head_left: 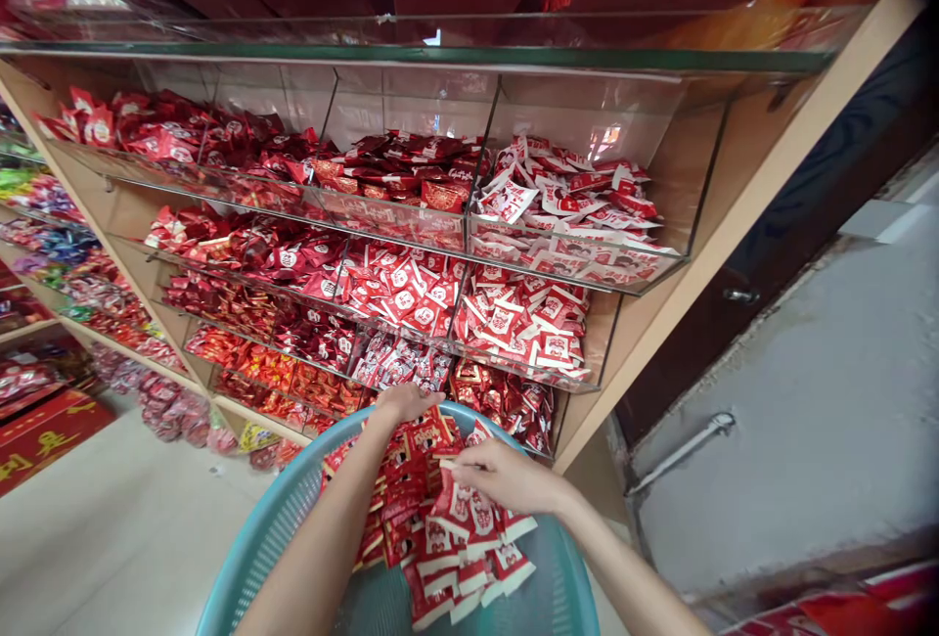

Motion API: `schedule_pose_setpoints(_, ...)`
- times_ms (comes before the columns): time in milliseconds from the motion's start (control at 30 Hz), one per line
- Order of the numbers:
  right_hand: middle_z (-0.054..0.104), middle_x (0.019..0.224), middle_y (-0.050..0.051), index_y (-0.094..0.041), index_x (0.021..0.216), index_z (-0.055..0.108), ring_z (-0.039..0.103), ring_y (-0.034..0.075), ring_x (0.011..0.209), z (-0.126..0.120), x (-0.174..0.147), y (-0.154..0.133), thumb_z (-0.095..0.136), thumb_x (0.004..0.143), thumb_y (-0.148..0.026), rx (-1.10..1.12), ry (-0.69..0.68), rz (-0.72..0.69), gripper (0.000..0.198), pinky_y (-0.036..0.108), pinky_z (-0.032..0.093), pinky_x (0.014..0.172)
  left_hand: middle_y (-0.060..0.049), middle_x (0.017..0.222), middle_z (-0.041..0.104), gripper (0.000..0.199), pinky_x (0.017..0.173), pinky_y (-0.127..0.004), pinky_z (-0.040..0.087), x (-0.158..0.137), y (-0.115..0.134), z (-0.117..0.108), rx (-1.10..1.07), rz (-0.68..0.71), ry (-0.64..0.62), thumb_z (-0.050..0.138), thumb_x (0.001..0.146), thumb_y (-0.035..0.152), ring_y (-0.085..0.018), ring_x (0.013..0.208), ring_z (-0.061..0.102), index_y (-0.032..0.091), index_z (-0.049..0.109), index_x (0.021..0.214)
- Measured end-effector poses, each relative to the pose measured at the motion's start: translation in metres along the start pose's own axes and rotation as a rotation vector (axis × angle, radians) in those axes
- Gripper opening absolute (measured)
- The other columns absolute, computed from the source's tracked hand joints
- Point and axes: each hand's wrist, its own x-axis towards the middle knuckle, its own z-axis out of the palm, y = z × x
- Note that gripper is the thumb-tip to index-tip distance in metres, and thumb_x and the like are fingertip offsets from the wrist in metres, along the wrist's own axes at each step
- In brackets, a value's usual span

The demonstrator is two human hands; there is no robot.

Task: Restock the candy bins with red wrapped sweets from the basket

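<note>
A large teal plastic basket (253,528) with perforated sides stands in front of me, holding a heap of small red-and-gold packets (403,494) and red-and-white packets (469,572). My left hand (403,405) is closed on the basket's far rim, its fingertips partly hidden. Inside the basket, my right hand (506,473) is over the heap, with thumb and fingers pinched on a red-and-white packet (453,499). Other packets touch the underside of that hand.
Beyond the basket is a wooden shelf unit (612,352) with glass-fronted bins full of red packets (403,289). A glass shelf edge (440,57) crosses above. To the right are a grey wall panel (799,411) and a white pipe (682,455); a red box (51,440) lies left.
</note>
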Motion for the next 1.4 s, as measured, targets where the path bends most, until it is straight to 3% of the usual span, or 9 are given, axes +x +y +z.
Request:
schedule_pose_setpoints(100, 0.040, 0.051, -0.006, -0.017, 0.057, 0.039, 0.038, 0.007, 0.050, 0.011, 0.017, 0.014, 0.039, 0.088, -0.023, -0.174, -0.089, -0.020, 0.031, 0.020, 0.027, 0.050, -0.016, 0.108, 0.061, 0.084, 0.088, -0.043, 0.043, -0.005, 0.001, -0.002, 0.000, 0.006, -0.003, 0.023, 0.067, 0.084, -0.034, 0.104, 0.055, 0.018, 0.067, 0.095)
schedule_pose_setpoints(233, 0.043, 0.058, -0.005, -0.016, 0.061, 0.045, 0.037, 0.007, 0.054, 0.017, 0.028, 0.022, 0.043, 0.087, -0.026, -0.266, -0.104, -0.050, 0.029, 0.020, 0.026, 0.051, -0.018, 0.110, 0.060, 0.084, 0.089, -0.043, 0.042, -0.007, -0.003, -0.003, 0.008, 0.001, 0.004, 0.024, 0.068, 0.083, -0.034, 0.105, 0.055, 0.015, 0.067, 0.095)
schedule_pose_setpoints(400, 0.055, 0.063, -0.002, -0.016, 0.067, 0.056, 0.046, 0.010, 0.059, 0.029, 0.029, 0.022, 0.047, 0.088, -0.031, -0.409, 0.061, 0.032, 0.027, 0.022, 0.029, 0.054, -0.017, 0.112, 0.059, 0.083, 0.089, -0.045, 0.042, -0.004, -0.007, -0.001, 0.005, -0.021, 0.008, 0.025, 0.068, 0.082, -0.034, 0.106, 0.054, 0.015, 0.066, 0.094)
schedule_pose_setpoints(600, 0.064, 0.096, 0.006, -0.018, 0.092, 0.060, 0.059, 0.020, 0.088, 0.039, 0.020, 0.012, 0.041, 0.089, -0.020, -0.669, 0.168, 0.046, 0.019, 0.028, 0.041, 0.071, -0.018, 0.112, 0.059, 0.083, 0.089, -0.045, 0.042, -0.005, -0.008, -0.001, -0.004, -0.025, 0.008, 0.025, 0.068, 0.082, -0.034, 0.106, 0.054, 0.015, 0.066, 0.095)
schedule_pose_setpoints(700, 0.062, 0.097, 0.006, -0.018, 0.092, 0.060, 0.060, 0.020, 0.087, 0.044, 0.013, 0.005, 0.039, 0.090, -0.020, -0.712, 0.199, 0.028, 0.021, 0.031, 0.045, 0.074, -0.018, 0.112, 0.059, 0.084, 0.089, -0.045, 0.042, -0.005, -0.006, -0.002, 0.005, -0.027, 0.002, 0.025, 0.068, 0.083, -0.034, 0.106, 0.054, 0.015, 0.066, 0.096)
schedule_pose_setpoints(833, 0.059, 0.107, 0.006, -0.020, 0.096, 0.059, 0.056, 0.024, 0.097, 0.058, 0.002, 0.003, 0.060, 0.080, -0.033, -0.700, 0.146, -0.063, 0.021, 0.034, 0.048, 0.078, -0.019, 0.114, 0.058, 0.085, 0.090, -0.045, 0.041, -0.003, -0.005, -0.001, 0.014, -0.026, -0.001, 0.024, 0.068, 0.082, -0.035, 0.108, 0.053, 0.014, 0.065, 0.099)
schedule_pose_setpoints(967, 0.056, 0.118, 0.006, -0.021, 0.110, 0.056, 0.051, 0.023, 0.108, 0.066, -0.008, 0.013, 0.058, 0.078, -0.017, -0.676, 0.128, -0.092, 0.032, 0.035, 0.045, 0.088, -0.018, 0.111, 0.059, 0.084, 0.090, -0.044, 0.041, -0.002, -0.006, 0.000, 0.002, -0.012, 0.004, 0.024, 0.069, 0.081, -0.034, 0.107, 0.054, 0.015, 0.066, 0.100)
schedule_pose_setpoints(1233, 0.057, 0.122, 0.004, -0.024, 0.123, 0.053, 0.051, 0.022, 0.109, 0.055, -0.015, 0.021, 0.056, 0.083, -0.028, -0.495, 0.143, -0.159, 0.040, 0.033, 0.040, 0.094, -0.017, 0.113, 0.059, 0.083, 0.090, -0.043, 0.041, -0.006, -0.002, -0.002, 0.006, -0.011, -0.010, 0.024, 0.069, 0.081, -0.034, 0.107, 0.053, 0.016, 0.067, 0.097)
schedule_pose_setpoints(1400, 0.064, 0.106, 0.004, -0.022, 0.106, 0.061, 0.054, 0.018, 0.096, 0.009, -0.021, -0.011, 0.042, 0.091, -0.034, -0.482, 0.523, -0.206, 0.027, 0.033, 0.039, 0.089, -0.016, 0.106, 0.062, 0.076, 0.087, -0.043, 0.043, -0.007, -0.002, -0.002, 0.010, 0.013, -0.004, 0.025, 0.073, 0.077, -0.033, 0.103, 0.056, 0.017, 0.067, 0.093)
